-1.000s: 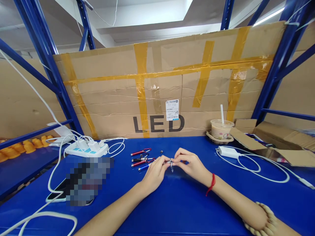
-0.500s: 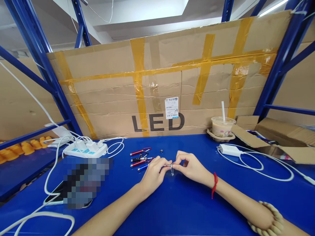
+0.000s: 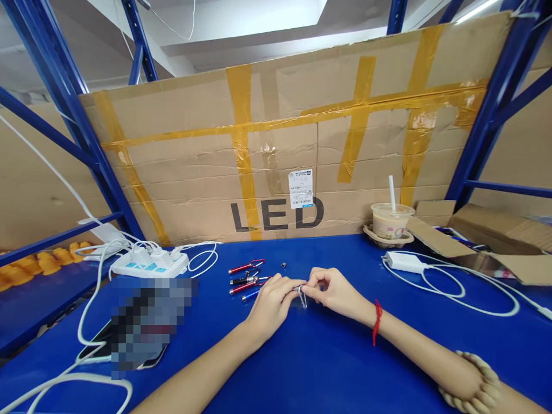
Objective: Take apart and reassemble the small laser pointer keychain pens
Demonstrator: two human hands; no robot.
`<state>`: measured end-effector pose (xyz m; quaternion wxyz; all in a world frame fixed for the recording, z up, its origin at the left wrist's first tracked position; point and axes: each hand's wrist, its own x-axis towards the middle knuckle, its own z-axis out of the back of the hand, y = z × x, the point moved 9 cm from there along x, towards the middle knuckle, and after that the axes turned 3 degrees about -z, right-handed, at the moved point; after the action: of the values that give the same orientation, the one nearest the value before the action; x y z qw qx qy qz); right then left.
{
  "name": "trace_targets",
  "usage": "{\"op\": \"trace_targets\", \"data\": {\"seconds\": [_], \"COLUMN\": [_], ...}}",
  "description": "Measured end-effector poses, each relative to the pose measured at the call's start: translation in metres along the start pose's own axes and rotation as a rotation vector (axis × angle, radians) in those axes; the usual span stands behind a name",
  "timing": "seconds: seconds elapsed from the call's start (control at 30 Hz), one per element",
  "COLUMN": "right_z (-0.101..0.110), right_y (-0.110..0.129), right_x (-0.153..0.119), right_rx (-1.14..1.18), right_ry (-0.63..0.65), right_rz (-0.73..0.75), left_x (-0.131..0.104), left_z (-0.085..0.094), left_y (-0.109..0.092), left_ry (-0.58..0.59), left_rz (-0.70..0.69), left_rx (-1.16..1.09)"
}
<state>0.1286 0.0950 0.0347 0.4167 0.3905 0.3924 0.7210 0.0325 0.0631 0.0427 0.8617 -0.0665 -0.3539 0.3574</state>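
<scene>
My left hand [image 3: 271, 302] and my right hand [image 3: 334, 292] meet over the blue table, fingertips pinched close together. Between them is a small silver metal clip [image 3: 303, 299], its loop hanging below the fingers. Whatever else the fingers grip is covered. Just beyond my left hand lie several slim keychain penlights: a red penlight [image 3: 242, 269] at the back, a black penlight [image 3: 238, 281], another red penlight [image 3: 244, 287] and a blue penlight [image 3: 250, 295], partly hidden by that hand. A tiny dark metal piece [image 3: 283, 265] rests behind the hands.
On the left are a white power strip [image 3: 150, 263] with cables and a blurred-out flat object [image 3: 146, 325]. To the right stand a lidded drink cup [image 3: 390, 221], a white charger [image 3: 405, 262] with its cord, and an open cardboard box [image 3: 495, 241]. A tall cardboard sheet [image 3: 194, 184] closes off the back.
Both hands stay pinched together in nearly the same place. The hanging silver clip has swung slightly to the right. The view has shifted a little.
</scene>
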Motion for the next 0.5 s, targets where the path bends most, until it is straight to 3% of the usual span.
{"op": "trace_targets", "data": {"seconds": [0.5], "right_z": [-0.0018], "right_y": [-0.0084], "right_x": [0.0032], "right_rx": [0.102], "right_ry": [0.032], "right_rz": [-0.079], "left_x": [0.0024], "left_z": [0.0034], "left_y": [-0.0021], "left_ry": [-0.024], "left_rz": [0.027], "left_rx": [0.025]}}
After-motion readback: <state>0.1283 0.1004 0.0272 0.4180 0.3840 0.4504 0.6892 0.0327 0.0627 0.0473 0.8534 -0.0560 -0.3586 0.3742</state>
